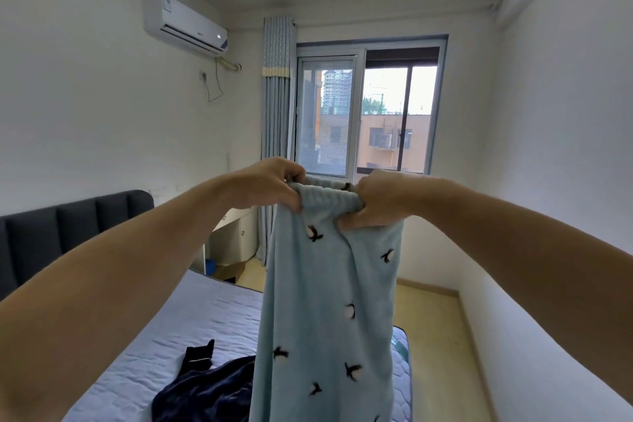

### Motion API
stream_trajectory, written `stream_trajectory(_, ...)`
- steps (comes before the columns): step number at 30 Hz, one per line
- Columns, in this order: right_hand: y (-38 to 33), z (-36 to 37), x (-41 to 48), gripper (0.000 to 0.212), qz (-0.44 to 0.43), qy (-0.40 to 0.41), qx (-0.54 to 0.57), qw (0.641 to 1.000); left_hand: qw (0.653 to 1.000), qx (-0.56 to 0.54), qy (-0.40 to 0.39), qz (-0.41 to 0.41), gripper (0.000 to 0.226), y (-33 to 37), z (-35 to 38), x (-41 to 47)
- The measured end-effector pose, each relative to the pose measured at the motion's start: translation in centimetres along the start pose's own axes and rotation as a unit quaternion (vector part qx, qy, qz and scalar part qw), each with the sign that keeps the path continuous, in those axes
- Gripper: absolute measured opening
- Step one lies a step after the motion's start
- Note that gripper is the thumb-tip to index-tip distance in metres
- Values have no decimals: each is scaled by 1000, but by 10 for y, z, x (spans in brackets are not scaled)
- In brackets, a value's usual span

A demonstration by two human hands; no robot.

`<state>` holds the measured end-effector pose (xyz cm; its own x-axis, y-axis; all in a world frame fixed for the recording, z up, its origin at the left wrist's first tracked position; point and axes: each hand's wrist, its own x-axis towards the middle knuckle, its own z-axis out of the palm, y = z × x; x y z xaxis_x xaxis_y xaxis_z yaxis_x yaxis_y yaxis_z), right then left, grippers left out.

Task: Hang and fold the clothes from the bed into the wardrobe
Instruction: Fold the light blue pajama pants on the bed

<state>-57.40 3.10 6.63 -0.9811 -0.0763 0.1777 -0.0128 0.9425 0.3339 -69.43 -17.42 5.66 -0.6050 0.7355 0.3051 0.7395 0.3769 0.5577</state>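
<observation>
both arms reach forward at chest height and hold up a pale blue fleece garment (325, 301) printed with small dark birds. the left grip (270, 183) has its fingers curled round the left end of the ribbed waistband (329, 197), thumb in front. the right grip (380, 202) pinches the right end, fingers folded over the top and thumb pressed into the cloth below. the two grips are close together, so the waistband bunches and sags a little between them. the garment hangs straight down in the air in front of the person, above the foot end of the bed (171, 336), and its lower part runs out of the bottom of the view; whether it touches the mattress cannot be told.

a dark navy garment (209, 387) lies crumpled on the bed toward its near edge, well apart from the dark padded headboard (68, 229), partly hidden behind the blue cloth. beyond the bed's far edge are a window (370, 110), a blue curtain (277, 113) drawn to its left, and an air conditioner (186, 24) high on the wall.
</observation>
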Motion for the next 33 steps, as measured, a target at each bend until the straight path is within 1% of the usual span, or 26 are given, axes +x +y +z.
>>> stream_trajectory(2, 1, 1, -3, 57, 2, -43, 10, 999, 1000, 21, 3, -9, 27, -3, 1, 5)
stream_trajectory(4, 1, 5, -3, 61, -11, -55, -5, 998, 998, 51, 21, -14, 30, -8, 2, 10)
stream_trajectory(5, 3, 8, -1, 59, -22, -47, -32, 998, 998, 56, 32, -13, 31, -11, 2, 13)
stream_trajectory(7, 8, 12, 4, 53, -42, -3, -99, 994, 997, 49, 56, -16, 29, -19, 0, 17)
stream_trajectory(9, 17, 17, 7, 50, -32, 54, -112, 992, 996, 39, 81, -20, 24, -29, -1, 21)
stream_trajectory(11, 26, 24, 11, 52, -14, 111, -91, 990, 994, 22, 108, -20, 24, -38, 0, 25)
stream_trajectory(13, 31, 30, 19, 61, 29, 115, -73, 990, 991, -20, 131, -22, 31, -45, 0, 27)
stream_trajectory(14, 31, 32, 23, 65, 61, 103, -40, 992, 990, -43, 134, -22, 39, -48, 0, 28)
stream_trajectory(15, 31, 33, 26, 64, 92, 93, 13, 991, 989, -65, 130, -23, 51, -50, -1, 29)
stream_trajectory(16, 30, 34, 29, 59, 116, 89, 85, 985, 988, -87, 124, -30, 63, -52, -1, 30)
stream_trajectory(17, 30, 36, 32, 51, 137, 94, 166, 972, 987, -105, 119, -37, 67, -54, 0, 33)
stream_trajectory(18, 30, 38, 34, 40, 153, 109, 249, 950, 985, -120, 121, -38, 64, -56, 1, 37)
stream_trajectory(19, 30, 40, 35, 31, 169, 127, 326, 921, 982, -133, 128, -36, 57, -57, 3, 41)
stream_trajectory(21, 27, 43, 38, 25, 189, 159, 461, 852, 973, -165, 159, -24, 43, -58, 6, 49)
stream_trajectory(22, 25, 44, 40, 29, 190, 172, 515, 818, 966, -188, 174, -21, 38, -59, 6, 52)
stream_trajectory(23, 22, 43, 41, 40, 189, 182, 564, 783, 958, -222, 181, -21, 34, -60, 6, 55)
stream_trajectory(25, 21, 42, 42, 58, 187, 189, 655, 707, 932, -316, 172, -33, 31, -63, 4, 62)
stream_trajectory(26, 22, 40, 42, 59, 182, 183, 697, 669, 919, -356, 164, -43, 30, -64, 3, 65)
stream_trajectory(27, 23, 38, 40, 56, 174, 174, 729, 639, 910, -380, 157, -53, 28, -65, 1, 67)
stream_trajectory(29, 26, 36, 36, 47, 179, 161, 760, 603, 898, -413, 143, -60, 20, -68, -1, 73)
stream_trajectory(30, 29, 36, 34, 47, 187, 156, 770, 590, 891, -432, 128, -59, 18, -68, -2, 74)
stream_trajectory(31, 32, 36, 33, 50, 188, 147, 777, 582, 884, -451, 104, -56, 20, -69, -3, 76)
stream_trajectory(33, 39, 37, 30, 55, 182, 114, 783, 584, 876, -479, 41, -37, 24, -70, -1, 82)
